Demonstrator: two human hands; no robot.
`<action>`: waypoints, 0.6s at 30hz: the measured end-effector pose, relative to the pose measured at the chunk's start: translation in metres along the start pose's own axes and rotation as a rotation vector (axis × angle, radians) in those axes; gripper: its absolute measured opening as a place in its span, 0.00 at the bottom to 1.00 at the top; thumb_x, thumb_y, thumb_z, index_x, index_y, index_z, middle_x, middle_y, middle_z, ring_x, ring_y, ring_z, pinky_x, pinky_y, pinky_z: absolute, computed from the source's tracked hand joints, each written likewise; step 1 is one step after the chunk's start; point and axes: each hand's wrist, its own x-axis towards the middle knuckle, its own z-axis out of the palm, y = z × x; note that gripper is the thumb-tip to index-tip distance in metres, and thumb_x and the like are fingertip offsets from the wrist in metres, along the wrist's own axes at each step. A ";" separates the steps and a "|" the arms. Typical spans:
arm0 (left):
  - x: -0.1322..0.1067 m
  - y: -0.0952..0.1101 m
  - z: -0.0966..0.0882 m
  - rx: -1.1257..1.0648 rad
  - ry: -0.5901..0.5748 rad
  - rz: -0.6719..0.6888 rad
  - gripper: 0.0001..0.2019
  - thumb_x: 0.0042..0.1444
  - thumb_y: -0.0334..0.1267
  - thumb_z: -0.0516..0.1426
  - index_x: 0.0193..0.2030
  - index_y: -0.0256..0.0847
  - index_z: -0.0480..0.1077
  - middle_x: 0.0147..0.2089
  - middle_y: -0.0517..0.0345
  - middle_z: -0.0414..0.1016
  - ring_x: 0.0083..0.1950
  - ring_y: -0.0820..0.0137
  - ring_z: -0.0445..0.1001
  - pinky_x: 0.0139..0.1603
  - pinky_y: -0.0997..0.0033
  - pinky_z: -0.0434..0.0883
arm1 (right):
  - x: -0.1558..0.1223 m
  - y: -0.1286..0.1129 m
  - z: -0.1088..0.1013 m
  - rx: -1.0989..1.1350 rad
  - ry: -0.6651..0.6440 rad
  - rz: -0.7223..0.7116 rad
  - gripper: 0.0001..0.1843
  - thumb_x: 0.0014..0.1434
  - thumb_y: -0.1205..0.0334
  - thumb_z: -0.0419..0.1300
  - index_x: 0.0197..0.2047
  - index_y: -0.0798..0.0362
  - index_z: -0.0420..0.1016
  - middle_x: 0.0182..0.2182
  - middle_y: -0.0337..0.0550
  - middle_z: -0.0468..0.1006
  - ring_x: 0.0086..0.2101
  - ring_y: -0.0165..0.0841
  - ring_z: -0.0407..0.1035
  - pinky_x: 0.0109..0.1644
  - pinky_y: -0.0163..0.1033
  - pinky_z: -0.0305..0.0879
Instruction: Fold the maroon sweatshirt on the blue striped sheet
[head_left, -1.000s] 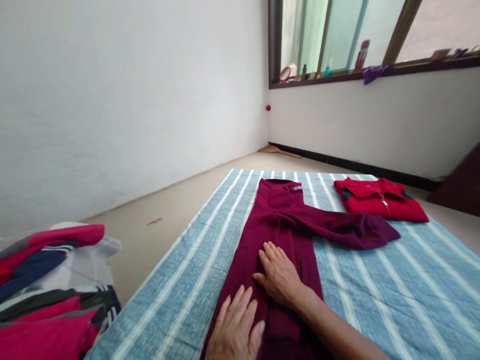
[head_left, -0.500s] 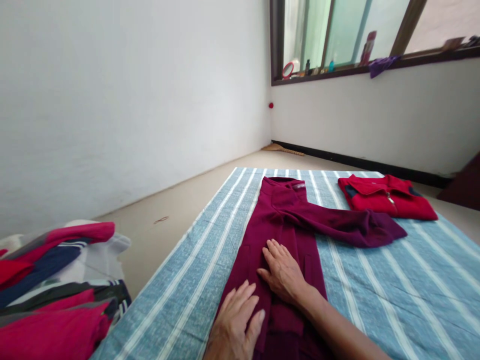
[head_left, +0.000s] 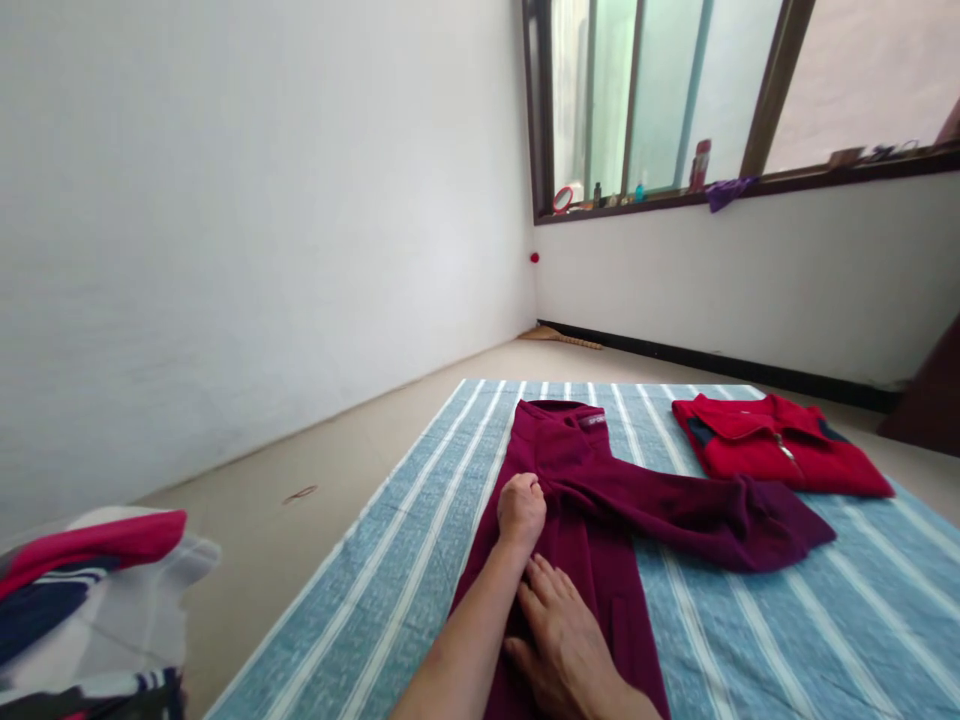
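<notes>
A maroon long-sleeved garment (head_left: 592,520) lies lengthwise on a blue cloth with white stripes (head_left: 787,640), one sleeve stretched out to the right. My left hand (head_left: 521,508) has reached forward and its fingers are curled on the garment's fabric near the shoulder. Flat on the garment's lower part, close to me, rests my right hand (head_left: 562,640) with its fingers spread.
A folded red zip-up garment (head_left: 780,445) sits on the striped cloth at the far right. A heap of red, navy and white clothes (head_left: 82,600) lies at the left. White walls surround a beige floor. Small bottles and a purple cloth line the window sill (head_left: 720,190).
My left hand moved from lying flat near me to forward along the garment and closed on the fabric at the shoulder. The right hand stayed pressed flat. The view tilted up slightly.
</notes>
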 end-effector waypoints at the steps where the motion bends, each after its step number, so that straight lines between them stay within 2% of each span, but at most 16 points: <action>1: 0.001 -0.001 0.008 -0.004 0.026 -0.002 0.11 0.53 0.25 0.51 0.30 0.36 0.74 0.32 0.51 0.77 0.36 0.68 0.75 0.42 0.69 0.70 | 0.002 0.001 -0.004 0.036 0.004 -0.008 0.27 0.56 0.59 0.58 0.59 0.52 0.66 0.60 0.49 0.64 0.59 0.43 0.57 0.62 0.46 0.55; 5: -0.003 -0.014 0.025 -0.053 0.128 0.023 0.12 0.54 0.25 0.49 0.34 0.35 0.74 0.35 0.48 0.78 0.38 0.66 0.76 0.43 0.65 0.72 | 0.018 0.014 -0.030 0.157 0.026 -0.024 0.11 0.57 0.64 0.55 0.43 0.47 0.75 0.45 0.42 0.75 0.43 0.34 0.70 0.48 0.35 0.65; 7: -0.005 -0.021 0.029 -0.087 0.177 0.048 0.13 0.54 0.25 0.49 0.36 0.36 0.74 0.37 0.49 0.78 0.39 0.66 0.76 0.44 0.64 0.73 | 0.032 0.026 -0.044 0.130 0.087 -0.003 0.10 0.60 0.66 0.52 0.37 0.48 0.74 0.37 0.41 0.76 0.37 0.32 0.70 0.44 0.34 0.65; 9: -0.007 -0.026 0.034 -0.113 0.225 0.072 0.13 0.56 0.26 0.48 0.38 0.35 0.74 0.39 0.48 0.78 0.41 0.66 0.76 0.46 0.63 0.74 | 0.047 0.041 -0.053 0.024 0.180 0.019 0.11 0.60 0.69 0.50 0.35 0.50 0.73 0.36 0.43 0.74 0.37 0.34 0.68 0.45 0.37 0.63; 11: -0.008 -0.028 0.038 -0.128 0.269 0.087 0.14 0.56 0.27 0.47 0.40 0.34 0.73 0.40 0.46 0.78 0.43 0.64 0.76 0.47 0.61 0.74 | 0.061 0.056 -0.055 -0.133 0.237 0.035 0.11 0.58 0.72 0.50 0.36 0.52 0.72 0.37 0.46 0.73 0.41 0.38 0.66 0.48 0.41 0.60; 14: -0.008 -0.028 0.045 -0.141 0.310 0.102 0.14 0.56 0.26 0.47 0.41 0.32 0.73 0.40 0.45 0.77 0.43 0.63 0.76 0.47 0.59 0.74 | 0.076 0.076 -0.050 -0.329 0.217 0.079 0.13 0.54 0.76 0.51 0.37 0.54 0.72 0.37 0.49 0.73 0.41 0.41 0.64 0.47 0.43 0.59; 18: -0.009 -0.025 0.046 -0.118 0.384 0.167 0.14 0.57 0.25 0.46 0.40 0.33 0.72 0.38 0.46 0.77 0.41 0.64 0.75 0.45 0.61 0.75 | 0.085 0.094 -0.042 -0.386 0.236 0.127 0.13 0.53 0.78 0.50 0.33 0.54 0.72 0.33 0.46 0.72 0.36 0.38 0.64 0.40 0.40 0.59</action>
